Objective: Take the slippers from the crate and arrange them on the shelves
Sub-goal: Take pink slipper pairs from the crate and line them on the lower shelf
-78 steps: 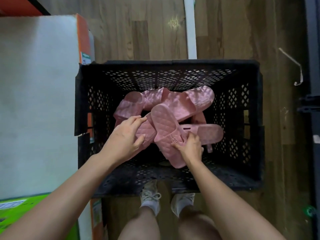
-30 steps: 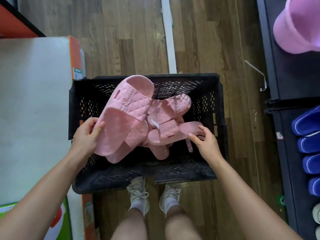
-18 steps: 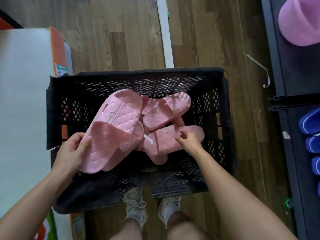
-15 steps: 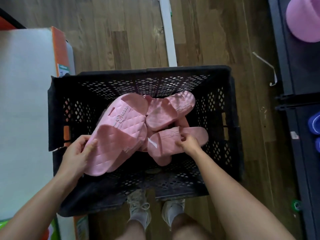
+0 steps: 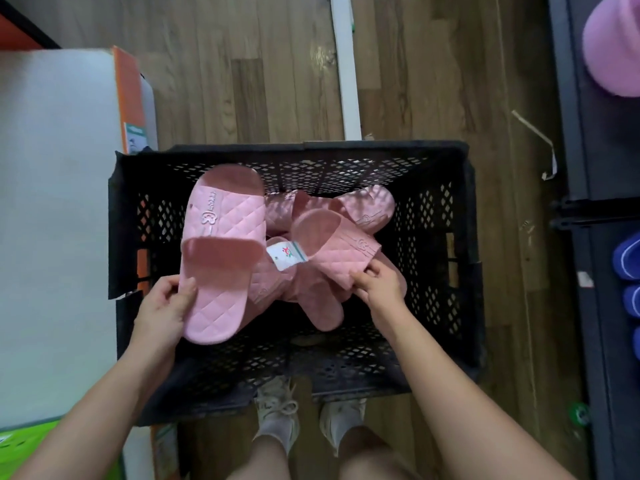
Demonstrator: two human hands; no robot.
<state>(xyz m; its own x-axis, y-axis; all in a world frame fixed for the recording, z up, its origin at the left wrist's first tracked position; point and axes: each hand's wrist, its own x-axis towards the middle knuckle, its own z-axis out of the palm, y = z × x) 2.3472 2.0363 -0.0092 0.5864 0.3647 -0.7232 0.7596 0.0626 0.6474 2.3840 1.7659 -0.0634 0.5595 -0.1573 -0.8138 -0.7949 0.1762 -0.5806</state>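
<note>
Pink and quilted, one slipper [image 5: 221, 258] is gripped at its near end by the left hand [image 5: 166, 310], with the thumb on top, and it is over the black crate [image 5: 465, 237]. To the right, the right hand [image 5: 379, 289] pinches the strap edge of a second slipper [image 5: 336, 247]. Between both hands a white tag [image 5: 286, 258] shows. Beyond and under the hands, more pink slippers [image 5: 367, 206] lie in the crate. Far to the right of the right hand, blue slippers [image 5: 627, 258] stand on a dark shelf [image 5: 595, 323].
</note>
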